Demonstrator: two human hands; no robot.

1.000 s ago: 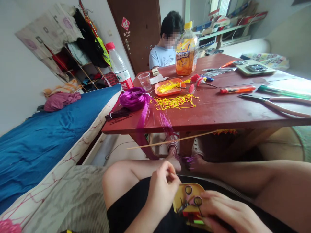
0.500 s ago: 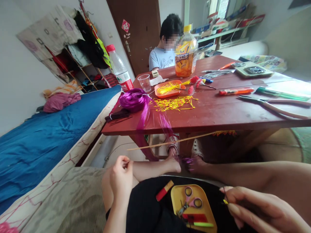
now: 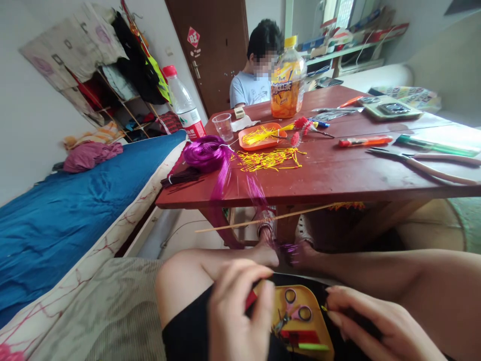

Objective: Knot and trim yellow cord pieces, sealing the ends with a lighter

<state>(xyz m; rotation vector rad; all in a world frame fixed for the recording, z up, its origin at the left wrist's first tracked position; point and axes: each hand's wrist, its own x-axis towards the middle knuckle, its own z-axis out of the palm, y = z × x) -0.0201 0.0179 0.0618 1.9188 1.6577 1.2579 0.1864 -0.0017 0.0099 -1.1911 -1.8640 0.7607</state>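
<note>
My left hand (image 3: 240, 311), blurred, is raised over my lap at the tray's left side. Its thumb and index fingertips are close together in a pinch, and whatever is between them cannot be made out. A red-and-gold tube (image 3: 251, 300) shows through the gap behind its fingers. To the right of the tray, my right hand (image 3: 361, 313) pinches a small yellow-tipped dark stem (image 3: 323, 308). Between the hands, the yellow tray (image 3: 326, 331) on my lap holds pink-handled scissors (image 3: 296, 312), a red piece (image 3: 300, 337) and a yellow-green stick (image 3: 313, 347).
A thin stick (image 3: 240, 224) reaches across before the red-brown table (image 3: 338, 175). On the table are purple strands (image 3: 205, 153), yellow stamens (image 3: 268, 159), an orange dish (image 3: 259, 145), pliers (image 3: 417, 160) and bottles (image 3: 288, 85). Behind it sits another person (image 3: 250, 90).
My left hand has moved right and down, from above my knee to the tray, partly covering the red-and-gold tube. My right hand has shifted left toward the tray, still pinching the yellow-tipped stem.
</note>
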